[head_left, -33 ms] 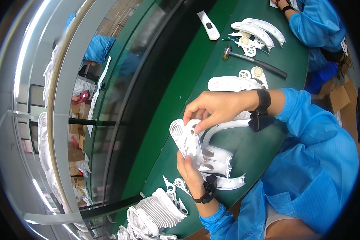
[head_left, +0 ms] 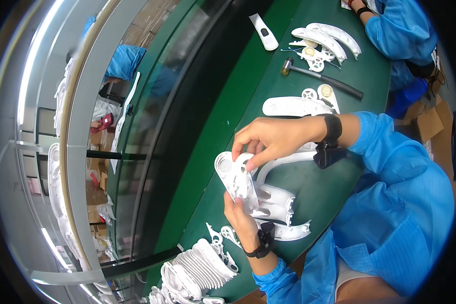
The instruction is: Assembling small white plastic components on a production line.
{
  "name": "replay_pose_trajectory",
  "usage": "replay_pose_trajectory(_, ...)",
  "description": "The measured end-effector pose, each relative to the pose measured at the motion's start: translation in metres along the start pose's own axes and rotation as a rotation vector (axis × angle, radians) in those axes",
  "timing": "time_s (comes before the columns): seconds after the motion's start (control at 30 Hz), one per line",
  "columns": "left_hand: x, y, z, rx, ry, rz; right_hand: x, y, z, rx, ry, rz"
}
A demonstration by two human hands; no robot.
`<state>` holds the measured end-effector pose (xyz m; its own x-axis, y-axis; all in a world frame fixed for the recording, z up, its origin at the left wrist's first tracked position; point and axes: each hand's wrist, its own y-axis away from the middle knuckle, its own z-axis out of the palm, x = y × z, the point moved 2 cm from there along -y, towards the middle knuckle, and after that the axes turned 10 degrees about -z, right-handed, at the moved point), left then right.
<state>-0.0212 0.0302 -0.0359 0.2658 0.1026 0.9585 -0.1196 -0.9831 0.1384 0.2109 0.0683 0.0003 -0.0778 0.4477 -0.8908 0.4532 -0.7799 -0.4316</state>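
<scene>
Over the green table (head_left: pixel 228 137), my two hands hold a white plastic shell (head_left: pixel 224 166) with a perforated rounded end. My left hand (head_left: pixel 240 219) is closed on its lower edge, thumb on the inner side. My right hand (head_left: pixel 274 137) pinches a small white ring-shaped part (head_left: pixel 245 158) against the shell's inside. Whether that part is seated or loose, I cannot tell. Just beyond the shell, nearer my body, lie curved white shells (head_left: pixel 276 196) and a curved white piece (head_left: pixel 283 159).
A row of stacked white shells (head_left: pixel 202 266) stands at the lower left. A hammer (head_left: pixel 334 85) lies beyond my right hand, with a white shell (head_left: pixel 294 106) and more curved shells (head_left: pixel 334 38) around it. A co-worker's blue sleeve (head_left: pixel 400 35) is at upper right.
</scene>
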Motion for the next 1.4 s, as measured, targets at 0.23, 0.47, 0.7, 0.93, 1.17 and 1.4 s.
replay_pose_trajectory(0.23,0.008,0.007,0.005,-0.021,-0.105,0.03,0.007,-0.002,0.01,0.143,-0.008,-0.073)
replay_pose_trajectory(0.47,0.013,0.01,0.006,0.075,-0.321,0.007,-0.002,0.002,0.014,0.179,0.64,-0.282)
replay_pose_trajectory(0.7,0.007,0.008,0.006,0.118,-0.305,0.069,0.003,0.002,0.016,0.167,0.8,-0.516)
replay_pose_trajectory(0.93,0.012,0.008,0.007,0.109,-0.342,0.043,0.0,0.005,0.011,0.146,0.927,-0.575)
replay_pose_trajectory(1.17,0.013,0.01,0.01,0.129,-0.389,0.095,-0.001,0.003,0.014,0.14,0.973,-0.601)
replay_pose_trajectory(1.4,0.018,0.012,0.002,0.192,-0.421,0.087,0.002,-0.001,0.017,0.136,0.757,-0.448)
